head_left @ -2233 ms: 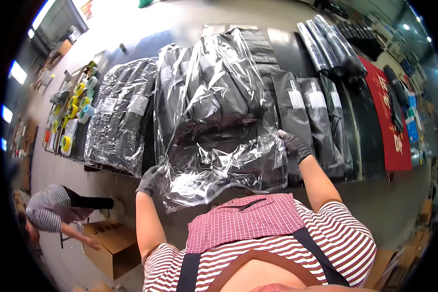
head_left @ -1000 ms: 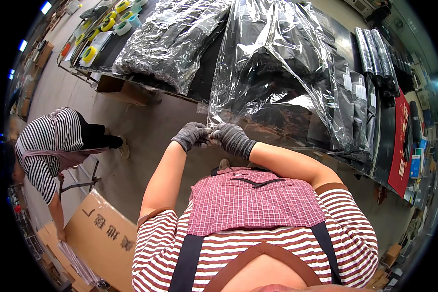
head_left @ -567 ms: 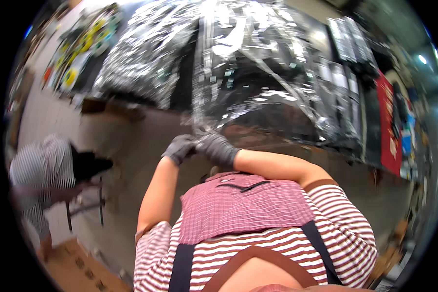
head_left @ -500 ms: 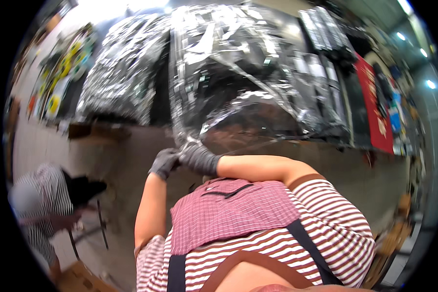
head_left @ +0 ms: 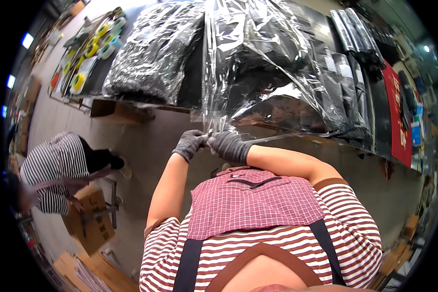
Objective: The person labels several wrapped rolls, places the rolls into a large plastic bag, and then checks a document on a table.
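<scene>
A large clear plastic bag (head_left: 272, 63) lies spread over the dark table, and its near end hangs past the front edge toward me. Both my hands wear grey gloves and meet at that gathered end. My left hand (head_left: 190, 144) is closed with its fingertips pinching the plastic. Close against it, my right hand (head_left: 228, 146) is closed on the bunched film as well. Dark material shows through the bag, but I cannot make out what it is. To the left lies a pile of shiny plastic-wrapped dark packages (head_left: 153, 53).
Several wrapped rolls (head_left: 345, 78) lie to the right, before a red cloth (head_left: 398, 117). More rolls (head_left: 357, 36) sit behind. Yellow and clear tape rolls (head_left: 90, 51) stand at the far left. A person (head_left: 58, 160) bends over a cardboard box (head_left: 87, 219) at left.
My view has shifted, so the table and hands appear further right. Both hands keep hold of the gathered bag end. The person at left now has a hand at a cardboard box.
</scene>
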### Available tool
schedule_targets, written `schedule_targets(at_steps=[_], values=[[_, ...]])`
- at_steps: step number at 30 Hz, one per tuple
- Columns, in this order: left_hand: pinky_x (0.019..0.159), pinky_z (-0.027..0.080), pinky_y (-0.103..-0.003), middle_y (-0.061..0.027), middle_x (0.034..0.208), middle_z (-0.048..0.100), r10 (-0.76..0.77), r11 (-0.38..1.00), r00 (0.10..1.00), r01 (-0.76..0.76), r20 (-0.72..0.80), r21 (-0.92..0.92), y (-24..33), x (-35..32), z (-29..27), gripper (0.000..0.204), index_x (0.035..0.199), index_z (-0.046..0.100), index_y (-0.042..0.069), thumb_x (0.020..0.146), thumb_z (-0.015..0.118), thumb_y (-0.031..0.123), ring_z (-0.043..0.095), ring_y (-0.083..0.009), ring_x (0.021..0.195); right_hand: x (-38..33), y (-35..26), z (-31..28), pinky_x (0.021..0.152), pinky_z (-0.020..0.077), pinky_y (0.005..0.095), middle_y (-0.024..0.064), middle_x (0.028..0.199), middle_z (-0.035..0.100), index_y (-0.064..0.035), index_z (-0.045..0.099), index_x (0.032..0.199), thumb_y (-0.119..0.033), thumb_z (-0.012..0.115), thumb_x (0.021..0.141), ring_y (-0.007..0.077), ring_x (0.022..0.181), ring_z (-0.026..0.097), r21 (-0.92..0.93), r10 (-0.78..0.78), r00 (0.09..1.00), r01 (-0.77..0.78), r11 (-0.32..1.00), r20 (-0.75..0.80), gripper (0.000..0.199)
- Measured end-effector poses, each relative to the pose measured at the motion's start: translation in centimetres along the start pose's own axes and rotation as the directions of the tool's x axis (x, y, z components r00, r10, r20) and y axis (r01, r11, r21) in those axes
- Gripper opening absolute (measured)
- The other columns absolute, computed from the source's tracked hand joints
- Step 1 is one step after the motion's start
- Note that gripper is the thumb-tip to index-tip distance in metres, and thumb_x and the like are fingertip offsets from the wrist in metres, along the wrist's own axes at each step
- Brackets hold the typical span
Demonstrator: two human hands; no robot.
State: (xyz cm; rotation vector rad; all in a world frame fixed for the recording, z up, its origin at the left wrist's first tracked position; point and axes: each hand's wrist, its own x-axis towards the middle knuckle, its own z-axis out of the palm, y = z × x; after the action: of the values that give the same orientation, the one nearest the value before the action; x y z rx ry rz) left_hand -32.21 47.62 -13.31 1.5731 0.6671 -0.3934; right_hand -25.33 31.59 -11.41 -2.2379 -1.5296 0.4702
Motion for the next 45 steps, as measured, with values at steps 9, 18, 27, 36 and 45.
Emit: schedule_targets(at_steps=[9, 18, 27, 36, 45], values=[[0.047, 0.047, -0.023, -0.0067, 0.074, 0.064, -0.012, 0.990, 1.000, 0.016, 0.025, -0.142, -0.3, 0.2, -0.3, 0.019, 0.094, 0.063, -0.001, 0.083, 0.066, 0.013, 0.060, -0.0123, 0.060, -1.6, 1.5, 0.0, 0.066, 0.0500, 0.0398, 0.0125, 0.078, 0.063, -0.0067, 0.065, 0.086, -0.024, 0.055, 0.082, 0.0296, 0.074, 0.062, -0.077, -0.164, 0.948, 0.148, 0.986, -0.271, 0.021], [0.050, 0.045, -0.022, -0.0043, 0.074, 0.065, 0.011, 0.999, 1.000, -0.012, -0.014, -0.051, -0.4, 0.2, -0.3, 0.018, 0.089, 0.065, 0.001, 0.083, 0.066, 0.018, 0.057, -0.0100, 0.058, -0.8, 0.8, 0.5, 0.059, 0.0483, 0.0402, 0.0106, 0.073, 0.059, -0.0077, 0.059, 0.076, -0.017, 0.059, 0.074, 0.0294, 0.069, 0.062, -0.010, -0.087, 0.995, 0.086, 0.996, -0.056, 0.009], [0.049, 0.043, -0.020, -0.0049, 0.073, 0.063, 0.047, 0.994, 0.997, -0.053, 0.062, 0.095, 0.9, -0.6, -2.3, 0.019, 0.090, 0.064, 0.001, 0.083, 0.060, 0.018, 0.059, -0.0100, 0.058, -30.4, 10.5, -11.1, 0.058, 0.0454, 0.0384, 0.0078, 0.065, 0.059, -0.0090, 0.060, 0.064, -0.020, 0.051, 0.084, 0.0271, 0.061, 0.057, -0.104, 0.477, 0.441, -0.807, 0.581, -0.760, 0.025], [0.054, 0.047, -0.024, -0.0042, 0.072, 0.061, -0.116, 0.992, 0.981, 0.122, 0.155, -0.027, 1.2, -0.5, -3.4, 0.024, 0.102, 0.060, 0.002, 0.085, 0.062, 0.020, 0.057, -0.0115, 0.059, -59.5, -10.7, 3.0, 0.075, 0.0426, 0.0419, 0.0159, 0.093, 0.056, -0.0068, 0.048, 0.100, -0.025, 0.049, 0.087, 0.0312, 0.087, 0.053, -0.118, 0.831, -0.543, -0.839, -0.531, 0.121, 0.023], [0.110, 0.017, -0.050, -0.0163, 0.144, 0.028, 0.540, -0.086, 0.816, -0.190, 0.206, 0.978, 0.6, 2.3, -3.4, 0.085, 0.142, 0.024, 0.009, 0.074, 0.069, 0.032, 0.024, -0.0339, 0.136, -42.0, 7.9, 2.7, 0.089, 0.0433, 0.0469, 0.0280, 0.117, 0.052, -0.0089, 0.025, 0.141, -0.028, 0.053, 0.084, 0.0407, 0.107, 0.052, 0.275, 0.942, -0.330, -0.902, -0.332, 0.056, 0.066]])
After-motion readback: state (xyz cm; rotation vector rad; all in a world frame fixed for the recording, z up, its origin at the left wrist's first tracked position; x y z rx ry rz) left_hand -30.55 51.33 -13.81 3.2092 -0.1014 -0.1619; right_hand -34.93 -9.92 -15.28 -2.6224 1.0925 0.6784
